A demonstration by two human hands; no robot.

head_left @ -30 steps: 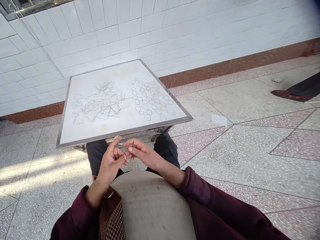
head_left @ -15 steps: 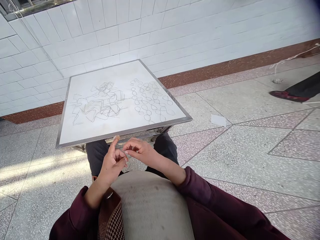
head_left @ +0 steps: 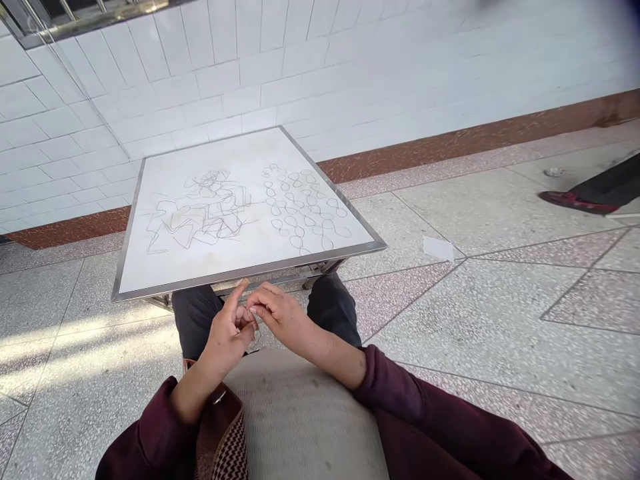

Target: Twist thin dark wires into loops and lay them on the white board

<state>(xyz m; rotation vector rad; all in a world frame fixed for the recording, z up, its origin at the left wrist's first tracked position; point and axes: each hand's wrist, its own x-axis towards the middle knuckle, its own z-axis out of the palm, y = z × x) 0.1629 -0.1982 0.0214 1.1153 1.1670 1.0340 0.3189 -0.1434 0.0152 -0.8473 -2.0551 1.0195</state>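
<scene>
My left hand (head_left: 227, 333) and my right hand (head_left: 280, 315) meet over my lap, just below the front edge of a small white table (head_left: 165, 273). The left hand's fingers are curled and its index finger points up. Pinched fingertips of the right hand touch the left hand's fingers. A thin bent wire piece (head_left: 254, 333) seems to sit between them, too small to name surely. On the table lie a tangle of bent wire shapes (head_left: 197, 210) to the left and rows of small wire loops (head_left: 303, 207) to the right.
A white tiled wall (head_left: 300, 60) with a brown skirting stands behind the table. Speckled floor tiles (head_left: 500, 300) spread to the right, with a scrap of paper (head_left: 439, 248) on them. Another person's red shoe (head_left: 575, 200) and dark trouser leg show at the far right.
The hands have closed together slightly and stayed at the lap. The view has tipped down a little, so the table sits lower in the picture. A white string seen at far right is gone.
</scene>
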